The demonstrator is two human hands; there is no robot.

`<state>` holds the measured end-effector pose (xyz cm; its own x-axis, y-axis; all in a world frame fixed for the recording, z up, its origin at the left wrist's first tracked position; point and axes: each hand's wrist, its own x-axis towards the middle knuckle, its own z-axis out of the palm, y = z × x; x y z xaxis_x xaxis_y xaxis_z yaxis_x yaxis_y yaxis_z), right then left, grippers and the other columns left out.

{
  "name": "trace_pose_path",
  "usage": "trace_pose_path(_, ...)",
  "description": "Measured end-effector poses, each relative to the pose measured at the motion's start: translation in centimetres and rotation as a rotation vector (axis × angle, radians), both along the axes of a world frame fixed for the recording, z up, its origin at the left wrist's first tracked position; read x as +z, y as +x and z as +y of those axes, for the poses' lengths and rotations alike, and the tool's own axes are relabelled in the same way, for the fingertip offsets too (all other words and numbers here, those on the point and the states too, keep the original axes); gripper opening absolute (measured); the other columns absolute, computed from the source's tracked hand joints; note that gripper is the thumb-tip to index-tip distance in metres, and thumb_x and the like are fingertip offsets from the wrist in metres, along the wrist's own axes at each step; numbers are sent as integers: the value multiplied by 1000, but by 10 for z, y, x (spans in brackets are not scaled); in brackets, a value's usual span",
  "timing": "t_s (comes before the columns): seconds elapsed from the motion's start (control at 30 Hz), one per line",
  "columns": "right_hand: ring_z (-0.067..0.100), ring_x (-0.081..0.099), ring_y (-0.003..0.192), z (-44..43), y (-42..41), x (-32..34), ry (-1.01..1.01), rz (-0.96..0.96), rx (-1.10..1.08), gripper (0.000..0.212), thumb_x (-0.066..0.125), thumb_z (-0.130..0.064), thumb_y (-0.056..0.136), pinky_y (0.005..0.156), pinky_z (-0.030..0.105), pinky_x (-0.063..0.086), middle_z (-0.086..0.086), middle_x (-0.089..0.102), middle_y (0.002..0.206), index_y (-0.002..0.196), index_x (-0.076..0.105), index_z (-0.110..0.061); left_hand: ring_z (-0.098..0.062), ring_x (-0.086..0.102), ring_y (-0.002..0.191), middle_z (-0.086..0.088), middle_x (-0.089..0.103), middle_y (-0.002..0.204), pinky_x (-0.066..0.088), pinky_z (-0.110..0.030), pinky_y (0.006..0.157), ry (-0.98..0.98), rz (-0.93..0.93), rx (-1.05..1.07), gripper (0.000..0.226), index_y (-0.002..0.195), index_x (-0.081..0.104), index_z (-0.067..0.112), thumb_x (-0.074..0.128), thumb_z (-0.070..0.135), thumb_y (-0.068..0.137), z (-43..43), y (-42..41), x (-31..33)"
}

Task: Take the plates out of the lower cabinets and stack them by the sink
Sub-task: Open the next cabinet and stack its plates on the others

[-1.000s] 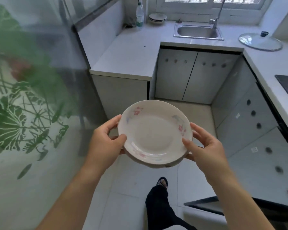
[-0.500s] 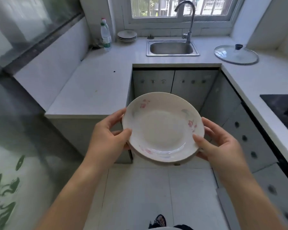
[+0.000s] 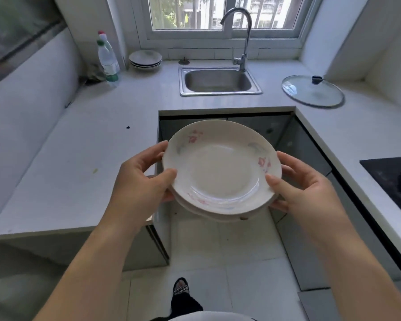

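The fingers [image 3: 152, 150] of the left hand [image 3: 139, 181] curl under the rim of the held plates [image 3: 220, 167] while the thumb hooks over the top edge. The right hand [image 3: 303, 181] mirrors this on the opposite side, fingers [image 3: 287, 158] beneath and thumb on the rim. This two-sided clasp likely serves to keep the load level. A second rim shows just under the top plate, so it looks like two plates carried as one, which one hand would balance poorly. They are in mid-air at chest height, in front of the lower cabinets [image 3: 259, 126] and short of the tabletop [image 3: 79, 140].

Further off, a stack [image 3: 145, 58] of plates sits on the tabletop just left of the sink [image 3: 219, 81], near a bottle [image 3: 107, 59]. That spot is probably chosen because it is flat and dry beside the basin. A glass lid [image 3: 313, 90] lies on the sink's right. Judging by this, the carry is midway and the set-down onto that stack remains.
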<state>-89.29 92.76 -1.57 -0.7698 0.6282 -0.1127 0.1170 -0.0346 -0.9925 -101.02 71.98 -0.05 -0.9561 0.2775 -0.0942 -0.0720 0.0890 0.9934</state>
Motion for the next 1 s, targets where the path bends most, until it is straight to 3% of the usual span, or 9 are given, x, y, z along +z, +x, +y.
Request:
trace_pose_path(0.17,13,69,91,18,-68,5,13,-5,-36,44,65,-10,84,72,33,58,-12,70,104,122,58,-31,-6,68,83,15,62,115,56,-22,54,40,19,-39,50,119,61,32,60,-2,83,27,-74,5)
trace_pose_path(0.37,12,69,93,48,-118,-6,-5,-44,-98,43,64,-10,85,77,38,58,-8,67,114,120,59,-33,7,65,65,21,60,101,53,-18,50,46,-14,-109,47,109,60,36,58,-4,84,66,-134,0)
trace_pose_path(0.43,12,69,92,62,-138,-11,-9,-60,-104,42,63,-9,85,78,38,58,-9,67,113,120,59,-33,8,65,66,22,58,102,54,-18,51,34,-31,-115,48,116,60,32,58,-4,84,81,-153,-5)
trace_pose_path(0.67,11,69,92,136,-222,-34,-53,-82,-95,42,62,-10,86,75,35,58,-9,70,107,123,57,-29,-3,69,76,12,64,108,56,-22,55,-16,-87,-97,50,123,59,29,59,-2,83,152,-233,-24)
trace_pose_path(0.8,8,69,89,203,-275,-36,-84,-69,-91,43,61,-8,87,65,26,58,-10,68,112,124,56,-29,-9,68,88,7,63,119,57,-25,58,-33,-80,-95,51,123,58,31,59,-1,83,219,-287,-27)
trace_pose_path(1.0,9,67,95,296,-352,-27,-76,-44,-87,44,61,-8,86,62,23,56,-10,66,114,123,56,-32,-9,71,77,14,59,123,58,-28,58,-8,-56,-59,53,117,60,36,59,-4,82,311,-353,-21)
